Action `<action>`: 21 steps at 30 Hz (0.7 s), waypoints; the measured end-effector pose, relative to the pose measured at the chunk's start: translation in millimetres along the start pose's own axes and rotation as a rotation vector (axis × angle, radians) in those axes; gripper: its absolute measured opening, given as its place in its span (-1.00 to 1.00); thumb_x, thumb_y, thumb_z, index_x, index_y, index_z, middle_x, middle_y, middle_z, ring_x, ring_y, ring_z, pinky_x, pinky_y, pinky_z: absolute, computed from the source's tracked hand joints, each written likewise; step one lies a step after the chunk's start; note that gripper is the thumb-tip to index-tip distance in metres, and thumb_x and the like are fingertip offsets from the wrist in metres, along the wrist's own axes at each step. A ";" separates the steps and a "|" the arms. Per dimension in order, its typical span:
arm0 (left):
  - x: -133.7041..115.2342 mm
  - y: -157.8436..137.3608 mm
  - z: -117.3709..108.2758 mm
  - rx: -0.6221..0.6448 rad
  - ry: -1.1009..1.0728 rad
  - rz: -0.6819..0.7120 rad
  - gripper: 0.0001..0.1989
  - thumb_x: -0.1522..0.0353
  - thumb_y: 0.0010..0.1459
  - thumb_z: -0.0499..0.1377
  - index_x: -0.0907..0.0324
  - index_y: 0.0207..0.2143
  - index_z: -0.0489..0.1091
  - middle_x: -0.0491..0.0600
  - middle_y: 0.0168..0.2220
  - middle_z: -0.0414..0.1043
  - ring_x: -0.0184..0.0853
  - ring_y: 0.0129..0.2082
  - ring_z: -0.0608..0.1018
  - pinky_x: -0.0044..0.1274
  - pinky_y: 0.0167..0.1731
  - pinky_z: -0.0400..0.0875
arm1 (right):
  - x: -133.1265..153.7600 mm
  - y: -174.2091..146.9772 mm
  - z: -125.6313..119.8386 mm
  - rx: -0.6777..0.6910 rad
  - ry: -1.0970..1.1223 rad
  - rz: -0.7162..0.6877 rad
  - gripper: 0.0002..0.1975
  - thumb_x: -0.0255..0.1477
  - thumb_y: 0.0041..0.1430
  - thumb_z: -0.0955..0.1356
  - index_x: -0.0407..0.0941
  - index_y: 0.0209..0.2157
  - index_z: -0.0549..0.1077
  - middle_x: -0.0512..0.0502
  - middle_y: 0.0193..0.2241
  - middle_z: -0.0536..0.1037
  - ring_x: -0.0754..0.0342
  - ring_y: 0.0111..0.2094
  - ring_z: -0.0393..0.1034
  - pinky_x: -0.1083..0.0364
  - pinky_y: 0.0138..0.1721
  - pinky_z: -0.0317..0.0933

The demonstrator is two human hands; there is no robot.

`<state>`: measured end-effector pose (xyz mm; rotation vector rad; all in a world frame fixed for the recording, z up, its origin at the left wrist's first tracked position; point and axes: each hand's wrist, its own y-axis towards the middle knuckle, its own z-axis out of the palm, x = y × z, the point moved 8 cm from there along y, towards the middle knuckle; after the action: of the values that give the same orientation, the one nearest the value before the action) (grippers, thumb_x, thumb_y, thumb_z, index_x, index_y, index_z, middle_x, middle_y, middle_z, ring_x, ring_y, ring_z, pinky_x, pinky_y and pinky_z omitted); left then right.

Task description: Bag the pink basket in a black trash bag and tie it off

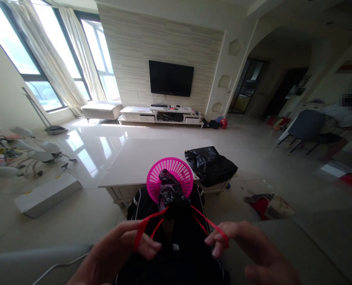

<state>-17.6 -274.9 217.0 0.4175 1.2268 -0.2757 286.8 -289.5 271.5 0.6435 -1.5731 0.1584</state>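
Sunlit tiles (84, 146) fill a living room, with a TV (171, 78) on the far wall at 12 o'clock above a low white cabinet (161, 114), and tall curtained windows (39, 59) at 10 o'clock. A white table (140, 162) stands in the middle, carrying a black bag (211, 166) at its right end. Loose clutter lies on the floor at 9 o'clock, a white box (47, 194) nearer, a chair (308, 126) at 2 o'clock.

Close in, a pink basket (170, 178) sits tipped toward the camera, lined with a dark bag (171, 196) whose mouth is bunched. Two red drawstrings (205, 221) run from that bunch out to the hands. The left hand (119, 247) at 7 o'clock pinches one loop between thumb and forefinger; the right hand (247, 245) at 5 o'clock pinches the other, its remaining fingers loosely spread.

By my reading, the strings are drawn taut and the mouth is nearly closed, so the step in hand is cinching. Crossing the two loops into a knot would call for keeping tension even, so the basket does not tip.
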 end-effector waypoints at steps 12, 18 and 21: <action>17.8 18.2 70.9 0.256 0.065 -0.151 -0.06 0.08 0.16 0.42 -0.06 0.49 0.08 0.09 -0.12 0.65 -0.04 0.02 0.65 -0.09 0.26 0.36 | -6.2 56.5 43.4 0.064 -0.325 -0.026 -0.53 -0.56 0.27 0.39 0.05 0.17 0.54 -0.18 0.09 0.49 -0.06 0.19 0.36 -0.06 0.26 0.26; 26.1 24.8 53.5 0.144 0.289 -0.135 -0.15 0.19 0.15 0.43 -0.13 0.44 0.19 0.13 0.18 0.53 0.02 0.30 0.45 -0.22 0.29 0.38 | -25.6 47.2 56.0 0.128 -0.297 0.138 -0.42 -0.56 0.20 0.44 0.08 0.23 0.47 -0.13 0.12 0.48 -0.05 0.17 0.40 0.00 0.23 0.30; 33.5 28.0 42.9 0.067 0.356 -0.126 -0.13 0.21 0.19 0.39 -0.15 0.47 0.12 0.11 0.45 0.22 0.06 0.47 0.20 -0.17 0.39 0.22 | -15.9 48.8 62.3 0.122 -0.316 0.110 -0.36 -0.58 0.17 0.44 0.12 0.26 0.45 -0.11 0.17 0.44 -0.05 0.22 0.35 0.00 0.28 0.25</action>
<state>41.3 -268.7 201.5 0.4606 1.5989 -0.3619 208.3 -273.6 262.1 0.7022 -1.9165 0.2449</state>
